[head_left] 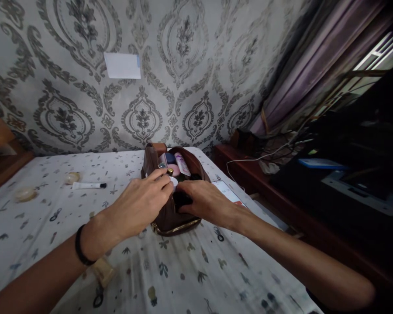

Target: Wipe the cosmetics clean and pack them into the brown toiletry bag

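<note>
A brown zip bag (175, 224) lies open on the bed, its gold zipper toward me. Inside it I see a purple-and-white tube (181, 163), a pink round item (174, 169), a dark blue item (169, 158) and a small gold-topped piece. My left hand (147, 196) is closed over the bag's left rim, its fingertips beside a white round piece (174, 181). Into the bag's near right part reaches my right hand (205, 201), its fingers curled around a dark area. Whatever it holds in there, if anything, is hidden.
A white tube with a black cap (89, 186) and two pale round containers, one a cream-coloured jar (72, 177), lie left on the printed sheet. A lit phone (227, 192) is right of the bag. A beige item (103, 271) lies under my left wrist. A white cable (249, 159) crosses the brown ledge.
</note>
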`<state>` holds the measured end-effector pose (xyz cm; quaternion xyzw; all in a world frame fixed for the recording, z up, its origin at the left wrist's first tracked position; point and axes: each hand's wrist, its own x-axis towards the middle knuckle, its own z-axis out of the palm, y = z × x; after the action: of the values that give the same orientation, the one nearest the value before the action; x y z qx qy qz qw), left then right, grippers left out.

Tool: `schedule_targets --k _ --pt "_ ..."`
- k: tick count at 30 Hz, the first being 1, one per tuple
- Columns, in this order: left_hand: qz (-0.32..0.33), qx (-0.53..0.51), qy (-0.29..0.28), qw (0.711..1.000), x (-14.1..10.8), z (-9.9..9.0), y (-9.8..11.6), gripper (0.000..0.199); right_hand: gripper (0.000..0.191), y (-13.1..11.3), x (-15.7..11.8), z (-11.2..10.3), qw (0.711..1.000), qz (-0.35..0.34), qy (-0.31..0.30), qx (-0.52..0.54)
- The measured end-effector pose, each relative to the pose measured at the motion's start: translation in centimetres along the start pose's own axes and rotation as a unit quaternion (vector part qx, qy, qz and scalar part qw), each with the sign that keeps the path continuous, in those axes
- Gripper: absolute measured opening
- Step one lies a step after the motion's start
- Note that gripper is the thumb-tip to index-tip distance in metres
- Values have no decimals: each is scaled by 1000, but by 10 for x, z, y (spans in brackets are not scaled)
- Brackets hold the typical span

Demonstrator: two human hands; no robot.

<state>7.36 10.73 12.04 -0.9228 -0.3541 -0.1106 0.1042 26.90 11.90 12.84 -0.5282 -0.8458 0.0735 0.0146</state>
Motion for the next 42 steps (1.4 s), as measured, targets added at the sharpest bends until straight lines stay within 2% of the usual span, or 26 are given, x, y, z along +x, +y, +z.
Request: schedule_targets --k 5,10,13,15,20,25,30,33,35,36,37,39,40,42 --pt "12 13 -12 1000 -1 -1 -1 42 20 -1 2 0 997 -5 -26 -66" --pt "20 30 -15 999 -2 -2 -2 44 22 5 2 -2 998 -41 -26 -42" --pt "14 46 -18 999 -2 -2 -2 45 25 10 -4 -11 999 -43 8 31" --pt "13 50 -12 999 -2 -2 -2 47 20 12 -11 -20 995 -23 47 88" --pt "45 73 31 996 -4 5 -7 57 18 17 -27 -24 971 -6 158 180" --pt "40 68 115 990 -9 7 -9 57 20 19 -39 -7 936 -17 196 290" --pt "-56 -8 198 979 -35 6 -14 39 25 5 -54 21 905 -75 169 382" --pt "-128 -86 178 972 -65 15 -24 36 24 -12 -56 48 904 -127 118 390" --pt "-191 -109 134 966 -88 26 -31 34 25 -23 -52 70 895 -106 67 429" --pt "-224 -107 111 962 -99 31 -35 33 27 -29 -49 81 877 -73 26 474" --pt "-253 -96 93 958 -111 35 -40 33 32 -35 -44 91 844 -29 -22 536" --pt "-310 -54 55 948 -133 42 -50 34 41 -47 -34 108 758 28 -113 641" --pt "-340 -28 41 939 -144 45 -56 35 43 -53 -29 114 721 47 -136 678" --pt "-406 17 23 914 -163 48 -72 34 44 -65 -20 122 667 75 -147 727"
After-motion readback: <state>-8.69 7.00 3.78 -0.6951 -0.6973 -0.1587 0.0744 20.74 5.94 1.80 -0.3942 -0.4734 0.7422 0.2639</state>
